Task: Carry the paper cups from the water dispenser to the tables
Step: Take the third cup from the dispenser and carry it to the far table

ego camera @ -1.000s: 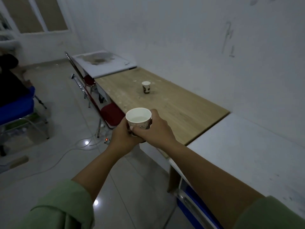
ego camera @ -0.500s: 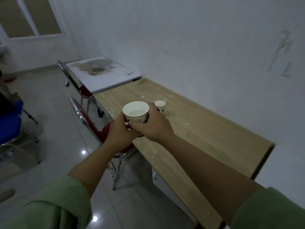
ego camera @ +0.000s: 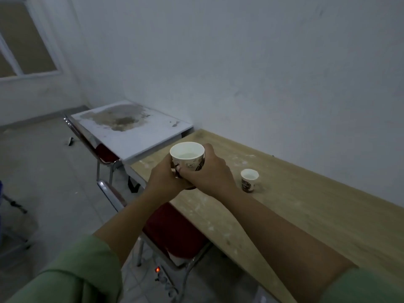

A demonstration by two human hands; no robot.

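I hold a white printed paper cup [ego camera: 187,155] with liquid in it, upright, in both hands. My left hand [ego camera: 165,179] wraps its left side and bottom; my right hand [ego camera: 209,173] wraps its right side. The cup hovers above the near left part of the wooden table [ego camera: 306,215]. A second, matching paper cup [ego camera: 249,179] stands upright on that table just right of my right hand. The water dispenser is out of view.
A white table [ego camera: 140,136] with a brown stain adjoins the wooden one at the far end. Two red-seated metal chairs [ego camera: 175,235] are tucked along the tables' left side. A power strip [ego camera: 164,278] with a lit switch lies on the tiled floor. The wall runs along the right.
I have moved forward along the wooden table with the cup still in both hands. The standing cup, earlier beyond my hands, is now to their right and closer.
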